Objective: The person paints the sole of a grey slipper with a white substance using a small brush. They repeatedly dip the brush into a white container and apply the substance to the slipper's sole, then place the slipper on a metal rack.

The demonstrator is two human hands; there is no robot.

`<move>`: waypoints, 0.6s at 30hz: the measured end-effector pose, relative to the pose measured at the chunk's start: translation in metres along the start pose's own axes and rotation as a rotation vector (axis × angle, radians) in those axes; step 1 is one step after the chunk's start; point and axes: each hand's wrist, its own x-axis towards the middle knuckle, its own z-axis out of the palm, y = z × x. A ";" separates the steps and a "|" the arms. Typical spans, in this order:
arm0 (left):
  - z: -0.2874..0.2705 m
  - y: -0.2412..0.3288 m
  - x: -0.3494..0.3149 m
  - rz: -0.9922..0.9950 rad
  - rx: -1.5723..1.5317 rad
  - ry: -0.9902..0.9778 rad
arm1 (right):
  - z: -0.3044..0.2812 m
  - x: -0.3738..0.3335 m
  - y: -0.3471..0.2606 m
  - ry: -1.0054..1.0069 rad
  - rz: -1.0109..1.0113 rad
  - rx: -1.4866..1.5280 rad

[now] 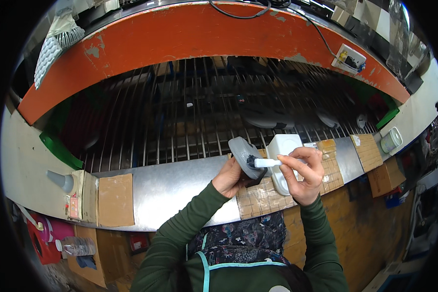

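My left hand (226, 180) grips a grey shoe sole (242, 150), holding it tilted above the metal ledge. My right hand (304, 176) pinches a brush (266, 163) by its white handle. The brush's dark bristles touch the face of the sole. Just behind the brush, partly covered by my right hand, a white plastic container (284, 142) sits on the taped cardboard. Further back, a dark grey sole (267, 117) and a smaller one (327, 118) lie on the metal rods (180, 131).
An orange panel (180, 34) arches over the rods. Taped cardboard (258, 202) covers part of the metal ledge (180, 190); another cardboard piece (116, 200) lies at left. A grey cone (58, 180) projects from the left side. A greenish-white cup (390, 140) stands at right.
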 end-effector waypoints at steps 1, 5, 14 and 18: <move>-0.001 -0.001 -0.001 -0.024 -0.064 -0.022 | 0.000 0.001 0.001 -0.005 -0.012 0.000; -0.002 -0.007 -0.005 -0.135 -0.267 -0.096 | 0.001 0.006 0.003 -0.037 -0.039 -0.005; 0.011 -0.007 -0.015 -0.234 -0.201 -0.287 | 0.007 0.013 0.013 -0.050 -0.097 -0.016; 0.016 -0.003 -0.019 -0.278 -0.198 -0.288 | 0.008 0.014 0.017 -0.066 -0.116 -0.028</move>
